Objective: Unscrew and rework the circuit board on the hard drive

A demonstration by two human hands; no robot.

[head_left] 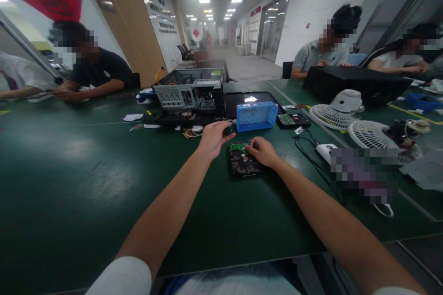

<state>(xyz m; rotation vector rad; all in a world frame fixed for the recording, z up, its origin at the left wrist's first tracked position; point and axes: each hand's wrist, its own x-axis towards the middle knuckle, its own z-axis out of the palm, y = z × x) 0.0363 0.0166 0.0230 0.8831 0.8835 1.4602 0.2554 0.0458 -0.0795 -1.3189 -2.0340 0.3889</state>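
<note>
A hard drive (245, 166) lies on the green table in front of me, its green circuit board (238, 146) facing up at the far end. My right hand (266, 152) rests at the drive's right far corner. Its fingers are closed around something small and dark, too unclear to name. To the left of the drive, my left hand (212, 139) hovers with thumb and fingers apart. A dark patch shows between those fingers, and I cannot tell what it is. Just beyond both hands stands a blue plastic box (256, 117) on its side.
An opened computer case (190, 92) stands behind, left of the box. Another drive with a circuit board (293, 120) lies right of it. White fan parts (337, 109), a power strip (325, 150) with cables and a black case (356, 83) occupy the right. Co-workers sit on both sides.
</note>
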